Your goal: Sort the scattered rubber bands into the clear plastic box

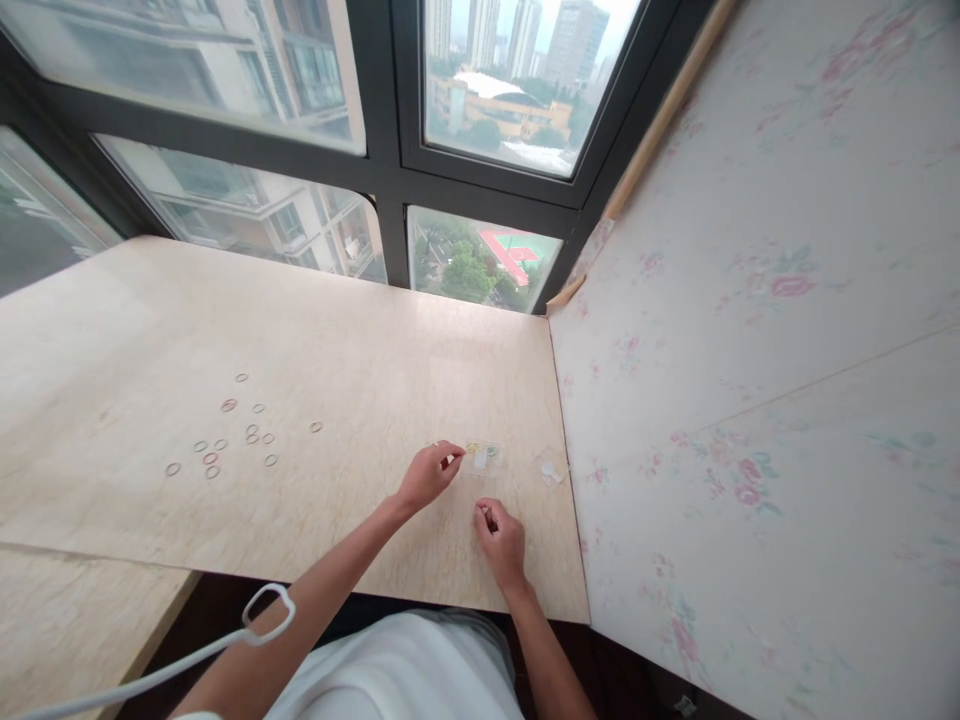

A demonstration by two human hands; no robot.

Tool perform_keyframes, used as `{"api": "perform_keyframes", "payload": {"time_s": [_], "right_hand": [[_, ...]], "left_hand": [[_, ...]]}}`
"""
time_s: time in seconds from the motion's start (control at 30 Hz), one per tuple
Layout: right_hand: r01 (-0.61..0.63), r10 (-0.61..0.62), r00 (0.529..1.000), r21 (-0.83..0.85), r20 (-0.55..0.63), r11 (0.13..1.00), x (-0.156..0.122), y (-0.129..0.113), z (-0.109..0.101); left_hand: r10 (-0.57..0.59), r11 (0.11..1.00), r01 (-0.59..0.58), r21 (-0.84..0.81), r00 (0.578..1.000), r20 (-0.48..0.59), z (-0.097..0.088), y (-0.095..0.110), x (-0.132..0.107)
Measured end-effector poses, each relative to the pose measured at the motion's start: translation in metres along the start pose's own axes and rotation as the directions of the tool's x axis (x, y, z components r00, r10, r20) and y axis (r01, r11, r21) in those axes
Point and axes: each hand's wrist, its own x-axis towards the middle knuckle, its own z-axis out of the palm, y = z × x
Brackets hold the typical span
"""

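Note:
My left hand [430, 473] hovers over the pale marbled desk [315, 330], fingers pinched together right at the edge of a small clear packet [482, 456] holding yellowish bits. What the pinch holds is too small to name. My right hand [499, 540] rests closer to me, fingers curled in a pinch on something tiny that I cannot make out. Several small rubber-band rings [232, 435], pink and pale, lie scattered on the desk to the left, well apart from both hands.
A scrap of clear plastic [551, 470] lies by the desk's right edge. A floral-papered wall [757, 400] rises on the right. Dark-framed windows [390, 170] stand behind the desk. A white cord with a loop [266, 612] hangs near my left forearm.

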Motion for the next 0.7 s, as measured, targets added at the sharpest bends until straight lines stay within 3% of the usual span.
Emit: {"api": "perform_keyframes", "payload": {"time_s": [0.1, 0.2, 0.33, 0.43, 0.53, 0.7], "right_hand": [[0.006, -0.006, 1.0, -0.002, -0.003, 1.0, 0.0, -0.001, -0.001], [-0.002, 0.002, 1.0, 0.009, -0.01, 1.0, 0.001, -0.001, -0.002], [-0.052, 0.047, 0.998, 0.123, 0.045, 0.991, 0.008, -0.004, 0.0], [-0.067, 0.027, 0.987, 0.254, 0.159, 0.965, 0.017, -0.017, 0.01], [-0.005, -0.089, 0.952, 0.305, 0.293, 0.952, 0.03, -0.046, 0.029], [0.206, -0.338, 0.802, 0.304, 0.493, 0.93, 0.058, -0.12, 0.074]], "left_hand": [[-0.094, 0.995, 0.09, -0.037, 0.987, -0.127, -0.007, -0.011, -0.042], [-0.229, 0.973, 0.216, -0.078, 0.94, -0.254, -0.011, -0.021, -0.085], [-0.287, 0.958, 0.266, -0.109, 0.913, -0.289, -0.02, -0.033, -0.124], [-0.257, 0.966, 0.236, -0.108, 0.934, -0.25, -0.027, -0.038, -0.136], [-0.22, 0.974, 0.201, -0.103, 0.947, -0.233, -0.029, -0.04, -0.137], [-0.245, 0.969, 0.227, -0.098, 0.925, -0.289, -0.022, -0.046, -0.132]]}}
